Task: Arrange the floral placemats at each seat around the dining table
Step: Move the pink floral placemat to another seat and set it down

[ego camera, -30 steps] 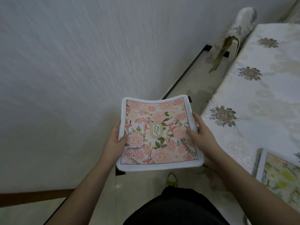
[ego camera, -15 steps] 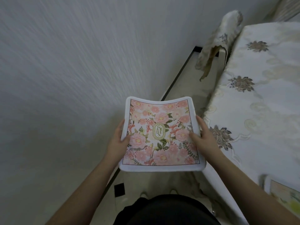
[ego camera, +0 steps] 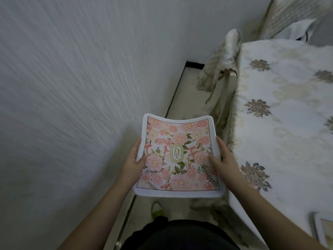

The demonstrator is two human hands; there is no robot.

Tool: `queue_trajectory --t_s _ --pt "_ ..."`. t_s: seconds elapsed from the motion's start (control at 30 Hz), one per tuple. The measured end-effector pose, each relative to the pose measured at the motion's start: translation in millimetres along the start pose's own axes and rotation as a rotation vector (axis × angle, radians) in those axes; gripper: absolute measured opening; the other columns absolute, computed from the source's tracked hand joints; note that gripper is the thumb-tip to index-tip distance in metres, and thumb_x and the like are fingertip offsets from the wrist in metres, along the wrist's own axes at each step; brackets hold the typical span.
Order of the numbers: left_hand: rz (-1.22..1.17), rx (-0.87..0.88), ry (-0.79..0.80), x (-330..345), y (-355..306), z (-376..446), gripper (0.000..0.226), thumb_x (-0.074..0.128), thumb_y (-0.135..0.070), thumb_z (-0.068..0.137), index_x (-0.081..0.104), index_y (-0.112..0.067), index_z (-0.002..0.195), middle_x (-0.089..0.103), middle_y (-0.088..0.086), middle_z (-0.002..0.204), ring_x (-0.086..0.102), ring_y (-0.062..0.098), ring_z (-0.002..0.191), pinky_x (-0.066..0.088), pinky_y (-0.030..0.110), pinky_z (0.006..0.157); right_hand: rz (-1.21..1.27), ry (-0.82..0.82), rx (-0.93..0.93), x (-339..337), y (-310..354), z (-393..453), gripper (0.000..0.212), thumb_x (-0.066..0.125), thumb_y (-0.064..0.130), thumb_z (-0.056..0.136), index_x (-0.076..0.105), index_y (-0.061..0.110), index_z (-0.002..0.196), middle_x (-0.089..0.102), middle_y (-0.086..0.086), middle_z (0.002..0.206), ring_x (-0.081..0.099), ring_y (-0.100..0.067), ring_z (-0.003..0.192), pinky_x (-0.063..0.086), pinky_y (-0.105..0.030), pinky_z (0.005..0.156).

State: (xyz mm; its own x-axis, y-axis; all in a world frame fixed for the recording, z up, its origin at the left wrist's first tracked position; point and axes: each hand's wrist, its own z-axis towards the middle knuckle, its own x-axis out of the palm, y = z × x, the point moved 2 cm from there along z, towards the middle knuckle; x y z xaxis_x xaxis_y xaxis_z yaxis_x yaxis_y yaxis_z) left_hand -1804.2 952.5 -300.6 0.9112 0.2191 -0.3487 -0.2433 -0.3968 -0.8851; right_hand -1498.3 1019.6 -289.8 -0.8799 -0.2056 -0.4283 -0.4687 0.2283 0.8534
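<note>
A pink floral placemat [ego camera: 177, 156] with a white border and a "GARDEN" emblem is held flat in the air in front of me, over the floor. My left hand [ego camera: 133, 160] grips its left edge, thumb on top. My right hand [ego camera: 222, 159] grips its right edge, thumb on top. The dining table [ego camera: 288, 127], covered with a white embroidered cloth, lies just to the right of the mat. A corner of another placemat [ego camera: 324, 230] lies on the table at the lower right edge of view.
A white textured wall [ego camera: 72, 105] runs close along the left, leaving a narrow strip of floor [ego camera: 187, 98] between wall and table. A cloth-covered chair [ego camera: 221, 64] stands ahead at the table's left side. Another chair back [ego camera: 295, 13] shows at the far end.
I have moved forward along the table with the mat still held in both hands. The far chair and table end have come into view, and the laid placemat has slid to the lower right.
</note>
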Motion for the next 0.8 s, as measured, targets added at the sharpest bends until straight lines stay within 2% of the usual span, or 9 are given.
queue_trajectory --t_s 0.17,0.3,0.4,0.43,0.5,0.6,0.67,0.73,0.8 --pt "0.035 0.061 0.103 -18 -10 55 0.058 0.055 -0.020 0.098 0.034 -0.044 0.147 0.060 -0.015 0.126 0.064 0.007 0.107 0.059 0.037 0.078 0.067 -0.093 0.048 16 20 14 0.069 0.058 0.022 0.095 0.024 0.041 0.151 0.056 0.015 0.127 0.060 0.006 0.094 0.051 -0.010 0.061" --pt "0.010 0.103 0.173 -9 -26 88 0.057 0.055 -0.018 0.098 0.036 -0.045 0.145 0.057 -0.012 0.131 0.062 0.010 0.111 0.058 0.042 0.084 0.075 -0.169 0.068 11 23 26 0.070 0.059 0.025 0.094 0.023 0.048 0.149 0.053 0.011 0.138 0.063 -0.008 0.104 0.055 -0.021 0.073" --pt "-0.012 0.100 0.210 4 -31 109 0.058 0.057 -0.016 0.097 0.039 -0.051 0.140 0.061 -0.015 0.126 0.065 0.012 0.108 0.059 0.046 0.082 0.084 -0.211 0.101 1 19 38 0.070 0.058 0.019 0.096 0.023 0.040 0.152 0.051 0.005 0.140 0.061 -0.012 0.107 0.051 -0.009 0.065" --pt "-0.003 0.101 0.227 8 -33 117 0.059 0.058 -0.015 0.096 0.038 -0.052 0.139 0.062 -0.014 0.125 0.066 0.013 0.108 0.059 0.047 0.082 0.092 -0.219 0.109 -2 18 41 0.070 0.058 0.018 0.096 0.023 0.040 0.152 0.052 0.005 0.139 0.062 -0.013 0.106 0.052 -0.009 0.064" --pt "0.019 0.096 0.266 18 -40 135 0.059 0.058 -0.016 0.096 0.038 -0.051 0.139 0.063 -0.012 0.124 0.067 0.015 0.106 0.060 0.049 0.081 0.102 -0.248 0.126 -7 13 49 0.069 0.057 0.020 0.096 0.021 0.043 0.151 0.053 0.004 0.138 0.064 -0.012 0.104 0.056 -0.017 0.069" --pt "0.031 0.077 0.321 38 -52 166 0.058 0.059 -0.016 0.096 0.040 -0.048 0.139 0.065 -0.009 0.121 0.069 0.016 0.103 0.061 0.049 0.078 0.104 -0.289 0.158 -16 5 62 0.069 0.057 0.024 0.096 0.019 0.048 0.150 0.055 0.004 0.139 0.065 -0.016 0.106 0.059 -0.038 0.084" --pt "0.072 0.082 0.360 54 -65 186 0.058 0.060 -0.020 0.096 0.038 -0.050 0.140 0.063 -0.008 0.124 0.068 0.017 0.104 0.061 0.049 0.077 0.105 -0.304 0.175 -26 -1 76 0.070 0.057 0.027 0.096 0.018 0.051 0.149 0.056 0.001 0.138 0.065 -0.019 0.107 0.058 -0.044 0.086" --pt "0.121 0.101 0.390 72 -81 204 0.059 0.059 -0.021 0.096 0.036 -0.050 0.142 0.061 -0.010 0.126 0.067 0.016 0.106 0.061 0.049 0.078 0.128 -0.322 0.204 -41 -5 90 0.069 0.056 0.026 0.097 0.018 0.046 0.151 0.060 -0.001 0.131 0.068 -0.017 0.099 0.060 -0.037 0.079" --pt "0.146 0.121 0.423 93 -101 219 0.060 0.058 -0.017 0.097 0.035 -0.045 0.145 0.061 -0.009 0.125 0.066 0.015 0.107 0.061 0.047 0.078 0.163 -0.360 0.222 -59 -9 102 0.068 0.056 0.023 0.098 0.020 0.041 0.152 0.064 -0.001 0.121 0.069 -0.010 0.088 0.058 -0.022 0.066"
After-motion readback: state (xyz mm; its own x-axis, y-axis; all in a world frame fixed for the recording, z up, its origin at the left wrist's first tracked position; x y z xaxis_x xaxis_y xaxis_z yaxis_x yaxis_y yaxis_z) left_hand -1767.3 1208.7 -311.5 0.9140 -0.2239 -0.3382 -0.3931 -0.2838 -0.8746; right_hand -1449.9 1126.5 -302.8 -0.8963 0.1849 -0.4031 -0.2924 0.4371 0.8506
